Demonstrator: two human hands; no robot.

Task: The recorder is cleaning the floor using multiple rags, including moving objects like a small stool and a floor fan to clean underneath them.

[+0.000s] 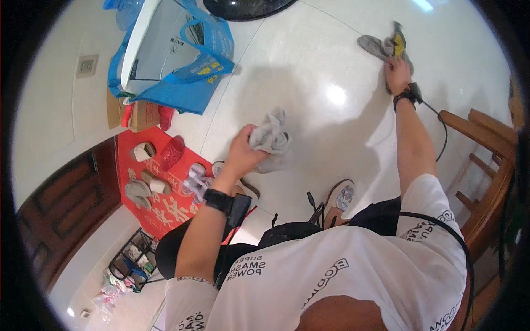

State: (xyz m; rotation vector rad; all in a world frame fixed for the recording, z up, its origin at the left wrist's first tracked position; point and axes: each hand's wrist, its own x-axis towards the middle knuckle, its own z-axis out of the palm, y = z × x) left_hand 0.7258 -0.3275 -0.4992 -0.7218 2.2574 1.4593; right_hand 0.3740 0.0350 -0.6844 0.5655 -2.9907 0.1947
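My left hand (241, 154) is closed around a bunched light grey cloth (271, 134), probably a sock, held above the tiled floor. Its lower part is blurred. Out at the far right, my right hand (398, 75) grips a darker grey cloth (372, 46), also sock-like, with a yellow patch and a dark end. Part of that cloth hangs below my fingers. Black bands with small devices sit on both wrists. Below the hands is the pale tile floor (314, 120), with my patterned shoe (341, 196) near the bottom.
At upper left, a blue shopping bag (215, 89) holds a white boxy object (161, 49). Several slippers and shoes lie on a red doormat (159, 134). A wooden chair (488, 145) stands at right, near a black cable (445, 136). A black round base (250, 9) is at top.
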